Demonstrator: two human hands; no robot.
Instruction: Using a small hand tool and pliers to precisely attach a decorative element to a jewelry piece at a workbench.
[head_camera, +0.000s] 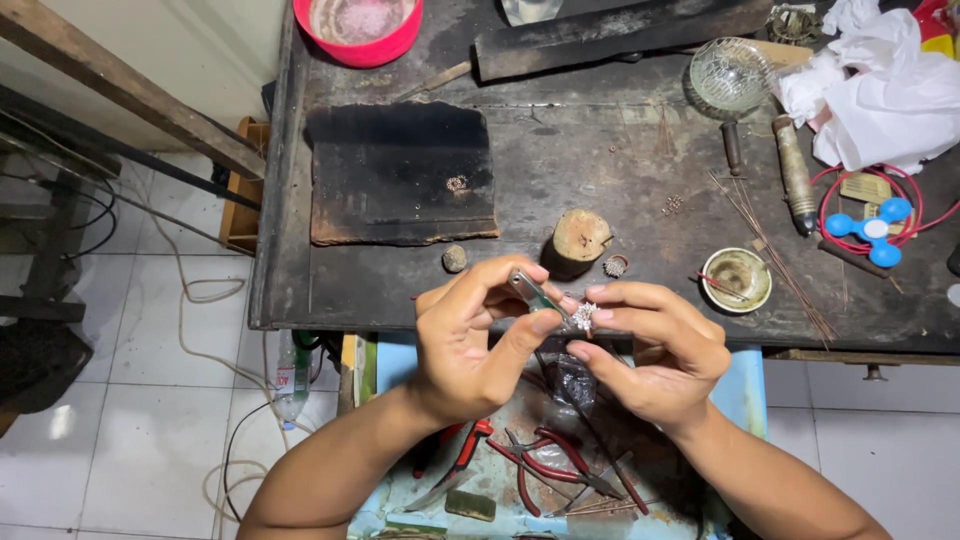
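A: Left hand (465, 335) has its fingers closed on metal tweezers (532, 295), tips meeting the small silver ornament (584, 317). Right hand (655, 350) pinches that piece between thumb and fingertips, just beyond the left thumb tip.

B: I'd keep the pinch light, brace the wrists together and work only at the tweezer tips.

A: Contact point hidden by the fingers. Ornament detail too small to tell. Pliers (540, 465) below the wrists are partly covered.

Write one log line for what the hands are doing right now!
left hand: grips tweezers | right hand: pinches small silver ornament | tweezer tip at ornament | below: red-handled pliers
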